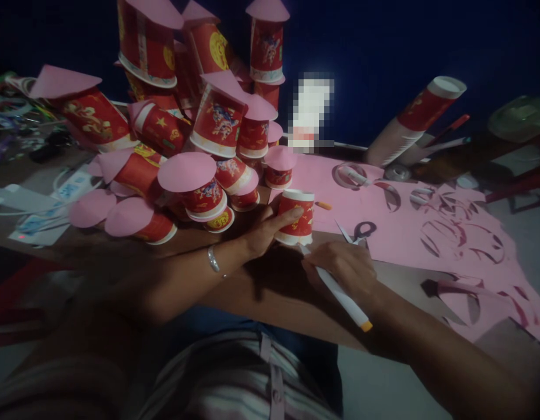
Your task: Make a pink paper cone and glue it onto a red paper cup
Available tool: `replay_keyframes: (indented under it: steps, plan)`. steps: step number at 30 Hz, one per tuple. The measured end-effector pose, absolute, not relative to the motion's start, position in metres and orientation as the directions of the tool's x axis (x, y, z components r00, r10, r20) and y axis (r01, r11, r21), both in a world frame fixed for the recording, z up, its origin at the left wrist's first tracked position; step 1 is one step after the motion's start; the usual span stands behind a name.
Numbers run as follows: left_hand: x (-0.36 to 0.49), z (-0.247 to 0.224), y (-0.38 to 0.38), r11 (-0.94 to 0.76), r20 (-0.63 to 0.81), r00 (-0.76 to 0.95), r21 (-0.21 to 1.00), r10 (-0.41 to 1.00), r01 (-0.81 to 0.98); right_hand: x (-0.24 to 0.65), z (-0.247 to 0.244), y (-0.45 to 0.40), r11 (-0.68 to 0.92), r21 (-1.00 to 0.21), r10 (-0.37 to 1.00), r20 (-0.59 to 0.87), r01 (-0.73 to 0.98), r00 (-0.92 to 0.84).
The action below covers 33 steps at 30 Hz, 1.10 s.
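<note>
I have the left hand closed around a red paper cup with gold markings, thumb across its front, and the cup stands roughly upright with a white end facing up. The right hand is clamped on a white pen-shaped tube; its orange end points down and away from the cup, while its other end reaches the cup's lower rim. From my view I can't tell whether that end actually touches. The two hands are close together but apart, one on either side of the cup's base.

Just right of the cup I see a small orange cap, and a bit farther right, dark-handled scissors, partly behind the right hand. Pink paper spreads behind the cup and far to its right, with curled pink offcuts on it. Beyond, to the cup's right, a nested stack of paper cups leans at a slant.

Left of the cup and behind it, I have a crowded pile of red paper cups with pink cone tops. A silver bracelet circles the left wrist, left of the cup.
</note>
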<state>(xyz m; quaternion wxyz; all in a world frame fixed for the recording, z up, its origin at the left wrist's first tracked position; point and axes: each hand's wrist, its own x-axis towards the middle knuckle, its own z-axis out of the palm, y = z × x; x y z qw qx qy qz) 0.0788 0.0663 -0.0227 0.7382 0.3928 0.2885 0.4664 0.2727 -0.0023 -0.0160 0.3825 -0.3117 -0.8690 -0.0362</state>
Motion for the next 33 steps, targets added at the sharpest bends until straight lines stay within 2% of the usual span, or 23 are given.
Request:
replay_keyframes:
  steps: [6, 20, 26, 33]
  plan:
    - [0.079, -0.020, 0.065, 0.241, -0.049, 0.394, 0.858, 0.918, -0.453, 0.265, -0.009, 0.000, 0.801, -0.179, 0.477, 0.768, 0.572, -0.428]
    - [0.077, -0.022, 0.065, 0.219, -0.027, 0.427, 0.886, 0.904, -0.408, 0.265, -0.004, 0.005, 0.834, -0.111, 0.418, 0.765, 0.540, -0.489]
    - [0.077, -0.023, 0.064, 0.223, -0.024, 0.436, 0.884, 0.900, -0.411, 0.269, -0.002, 0.005, 0.880, -0.179, 0.413, 0.748, 0.441, -0.520]
    - [0.076, -0.026, 0.067, 0.294, -0.106, 0.394, 0.840, 0.913, -0.456, 0.271, -0.001, 0.005, 0.874, -0.222, 0.440, 0.736, 0.432, -0.514]
